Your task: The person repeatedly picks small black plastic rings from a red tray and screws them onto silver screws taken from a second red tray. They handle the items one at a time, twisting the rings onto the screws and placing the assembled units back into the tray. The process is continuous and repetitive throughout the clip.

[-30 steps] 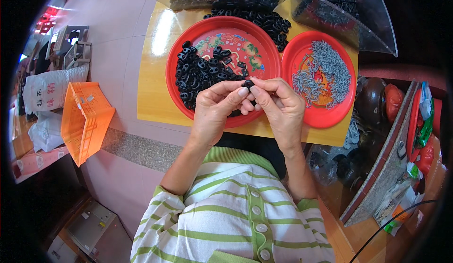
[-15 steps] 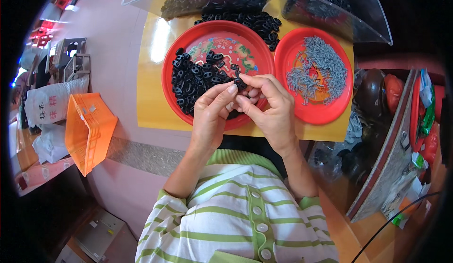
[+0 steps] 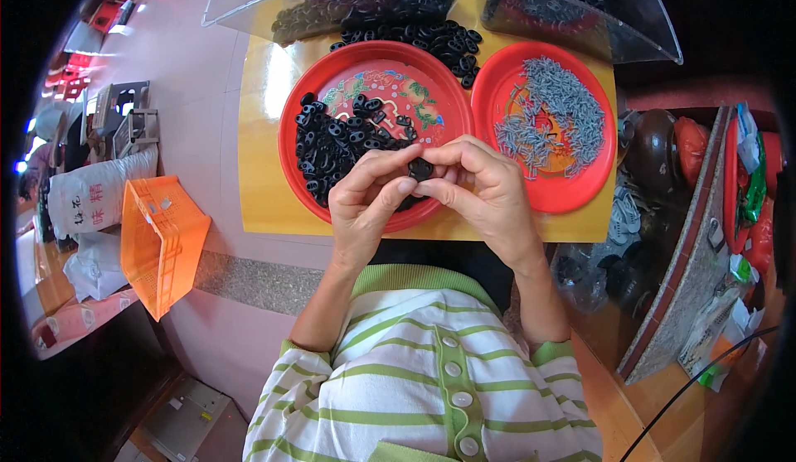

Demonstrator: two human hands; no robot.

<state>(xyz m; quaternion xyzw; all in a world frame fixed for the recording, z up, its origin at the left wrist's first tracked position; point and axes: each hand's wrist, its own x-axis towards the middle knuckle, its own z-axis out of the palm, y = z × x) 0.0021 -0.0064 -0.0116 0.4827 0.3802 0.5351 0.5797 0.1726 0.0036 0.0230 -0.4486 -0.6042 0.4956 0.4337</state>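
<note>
Both my hands meet over the near edge of a large round red tray. A small black plastic piece is pinched between their fingertips. My left hand grips its left side with thumb and forefinger. From the right, my right hand pinches the same piece, its other fingers curled behind. Whether anything else is in the fingers is hidden. Many black two-holed pieces lie heaped in the tray's left part. To the right, a smaller red plate holds many thin grey pins, perhaps screws.
Behind the tray, more loose black pieces lie on the yellow tabletop. Two clear bins of black pieces stand at the back. An orange basket and a white sack are at left. Bagged items crowd the right.
My hands have drawn slightly toward me and turned, so the black piece shows more plainly between the fingertips. The whole view has shifted a little.
</note>
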